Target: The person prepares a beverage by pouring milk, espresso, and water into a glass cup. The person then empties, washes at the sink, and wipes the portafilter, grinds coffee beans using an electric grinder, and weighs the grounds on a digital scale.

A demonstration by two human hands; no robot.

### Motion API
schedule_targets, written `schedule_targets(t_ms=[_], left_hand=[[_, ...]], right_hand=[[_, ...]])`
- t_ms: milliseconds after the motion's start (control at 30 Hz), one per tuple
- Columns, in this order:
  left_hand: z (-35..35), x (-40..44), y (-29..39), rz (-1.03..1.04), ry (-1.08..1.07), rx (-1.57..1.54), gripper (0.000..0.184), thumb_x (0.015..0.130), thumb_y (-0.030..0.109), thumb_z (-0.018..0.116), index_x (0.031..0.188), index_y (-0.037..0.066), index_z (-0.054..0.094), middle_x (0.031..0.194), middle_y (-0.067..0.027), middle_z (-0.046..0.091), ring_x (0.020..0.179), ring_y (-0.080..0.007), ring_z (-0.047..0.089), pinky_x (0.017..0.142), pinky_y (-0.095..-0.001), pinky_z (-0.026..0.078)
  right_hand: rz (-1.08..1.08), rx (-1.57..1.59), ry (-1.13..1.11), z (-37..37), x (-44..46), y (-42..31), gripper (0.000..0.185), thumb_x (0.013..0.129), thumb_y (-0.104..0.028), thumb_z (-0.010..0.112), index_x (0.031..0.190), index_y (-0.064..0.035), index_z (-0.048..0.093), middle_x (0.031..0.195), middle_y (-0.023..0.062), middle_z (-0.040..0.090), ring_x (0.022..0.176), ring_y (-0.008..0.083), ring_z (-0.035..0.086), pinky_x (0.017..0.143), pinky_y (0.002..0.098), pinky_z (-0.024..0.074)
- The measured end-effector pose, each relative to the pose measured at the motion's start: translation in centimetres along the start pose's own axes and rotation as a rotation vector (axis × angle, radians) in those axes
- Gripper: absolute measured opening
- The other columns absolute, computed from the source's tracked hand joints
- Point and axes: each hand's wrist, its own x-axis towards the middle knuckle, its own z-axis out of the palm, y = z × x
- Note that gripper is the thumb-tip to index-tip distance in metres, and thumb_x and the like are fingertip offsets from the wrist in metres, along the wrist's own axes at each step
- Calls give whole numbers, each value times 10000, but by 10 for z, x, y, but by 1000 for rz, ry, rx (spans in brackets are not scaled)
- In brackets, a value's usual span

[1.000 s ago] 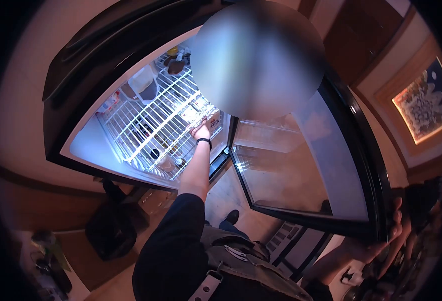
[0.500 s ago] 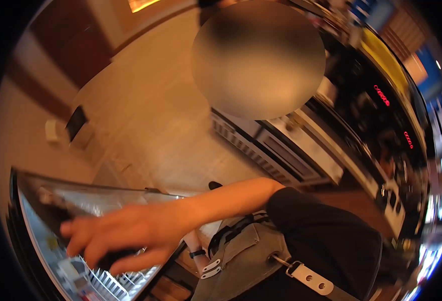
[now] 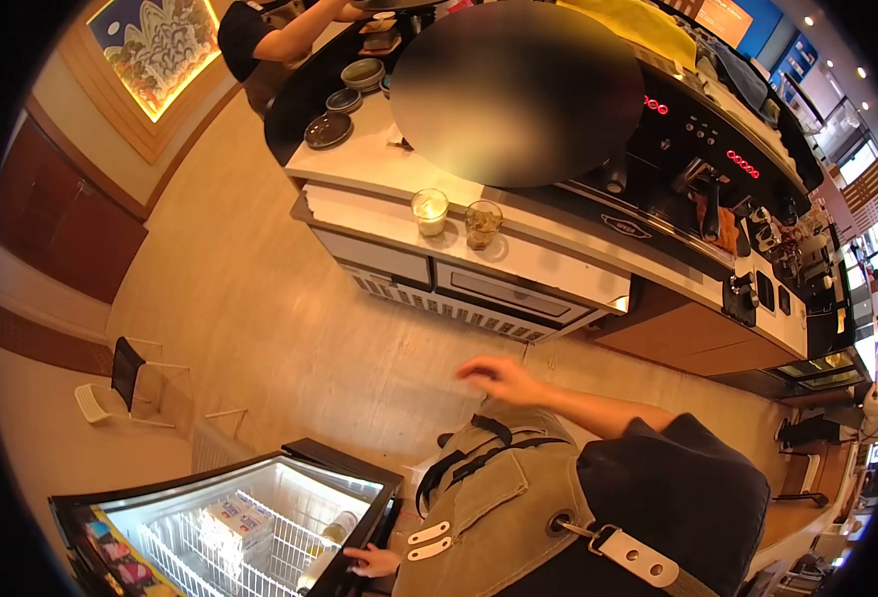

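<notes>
My left hand (image 3: 374, 560) rests at the black edge of a lit refrigerator (image 3: 387, 485) in the lower left, fingers extended against the frame and its lower part cut off from view by my apron. Behind the frame, white cartons (image 3: 237, 527) stand in a white wire basket (image 3: 278, 559). In front of my body, over the floor, my right hand (image 3: 501, 380) hangs in the air with loosely bent, parted fingers and nothing in it.
Two glasses (image 3: 430, 211) stand on the white counter (image 3: 359, 171), near dark round dishes (image 3: 328, 129). A coffee machine (image 3: 692, 179) is on the right. Another person's arm (image 3: 304, 32) reaches over the counter at top left. A folding chair (image 3: 130, 383) stands left. A blurred oval hides part of the counter.
The view has swung from the refrigerator to the counter. My right hand has left the refrigerator door and crossed to mid-view. My left hand has come out of the refrigerator to its edge.
</notes>
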Motion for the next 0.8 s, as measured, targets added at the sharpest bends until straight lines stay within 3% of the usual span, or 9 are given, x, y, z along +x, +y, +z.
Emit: schedule_targets(t_ms=[67,233,333,400,500,633,667,700,800], left_hand=[[4,2,1,35,170,-62,633,944,513,711,1022,-113,666,951,-216,693,804,-291,704,672,-419,641],[17,-14,15,0,128,26,568,942,490,707,1107,-49,633,1058,-184,658,885,-289,678,706,-421,620],[26,-25,19,-64,40,71,541,940,476,704,1157,-11,613,1122,-165,637,934,-289,662,726,-421,607],[32,-28,17,-133,-47,99,527,940,466,703,1191,15,600,1165,-153,623,967,-288,652,740,-422,598],[43,-19,11,-289,-258,120,516,938,452,700,1242,53,580,1230,-133,602,1016,-287,636,760,-423,585],[94,-33,2,-462,-685,117,518,936,433,697,1309,104,553,1315,-108,573,1081,-286,616,787,-424,568],[111,-46,1,-449,-807,125,522,936,429,696,1326,116,547,1337,-102,566,1097,-286,610,794,-424,564],[126,-105,56,-449,-959,173,470,945,390,709,1291,103,571,1281,-90,609,1050,-261,629,782,-406,564],[190,-155,63,-137,-1383,370,420,965,346,717,1267,75,608,1142,-80,672,943,-213,658,761,-347,555]], right_hand=[[144,-71,232,-60,-22,18,222,1018,-96,631,1217,-5,663,1123,84,713,1026,165,689,922,314,560],[79,-115,847,-217,-11,14,202,1024,-198,651,1101,-12,662,858,41,661,726,106,641,683,281,534],[-137,2,1076,-301,15,6,315,1023,-234,659,1220,5,604,846,28,664,707,96,641,612,243,535],[61,-63,1116,-339,34,-18,384,1028,-274,647,1275,10,571,797,43,668,616,109,647,543,251,532],[182,-89,1070,-374,54,-22,406,1032,-318,630,1264,11,583,741,63,666,532,133,648,480,283,524],[233,-240,1045,-378,69,-41,318,1023,-263,600,1142,27,652,714,75,648,517,156,657,456,302,519],[214,-233,1029,-379,72,-38,307,1022,-253,592,1126,28,658,706,70,636,519,155,652,463,304,519],[199,-227,1016,-382,72,-32,296,1022,-243,584,1111,28,665,699,64,624,522,155,647,470,307,519],[174,-172,1001,-389,72,-16,292,1026,-234,562,1082,30,673,698,52,600,563,146,638,503,313,522]])
